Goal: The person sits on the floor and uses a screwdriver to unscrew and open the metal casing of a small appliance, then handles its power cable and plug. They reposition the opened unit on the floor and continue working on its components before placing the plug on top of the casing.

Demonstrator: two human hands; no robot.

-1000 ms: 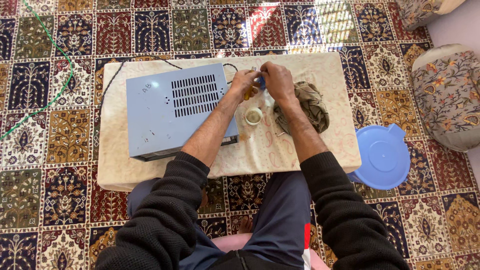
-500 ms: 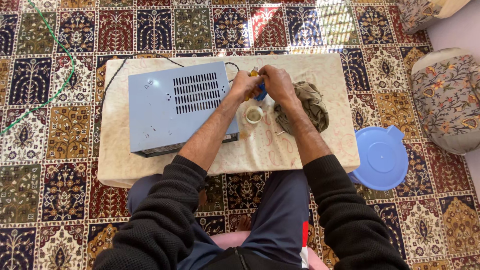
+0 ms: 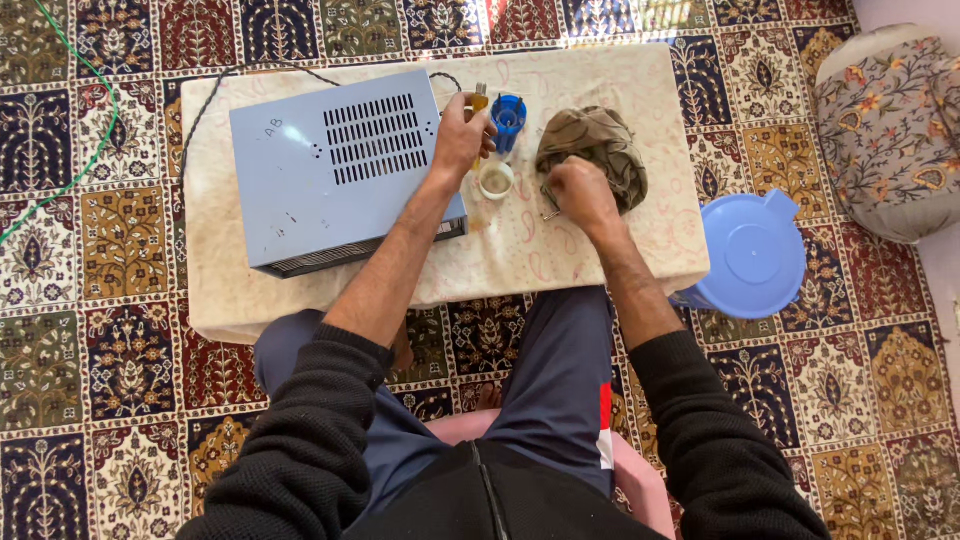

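Note:
My left hand (image 3: 460,135) is closed around a small yellowish bottle (image 3: 480,102) at the right edge of a grey metal box (image 3: 335,170) with vent slots. Right beside the bottle stands a blue cap-like piece (image 3: 509,118), and a small round white lid (image 3: 496,180) lies just below it. My right hand (image 3: 580,192) rests on the low cloth-covered table (image 3: 600,255) with its fingers closed on a thin metal tool (image 3: 552,212), next to a crumpled brown cloth (image 3: 595,145).
A black cable (image 3: 200,110) runs from the grey box over the table's back edge. A blue plastic lidded container (image 3: 750,255) stands on the patterned carpet at the right. A floral cushion (image 3: 890,120) sits at the far right, and a green cord (image 3: 85,120) at the left.
Both hands were together at the bottle and blue piece. Now my right hand has dropped down to the table beside the brown cloth, and the blue piece stands on its own.

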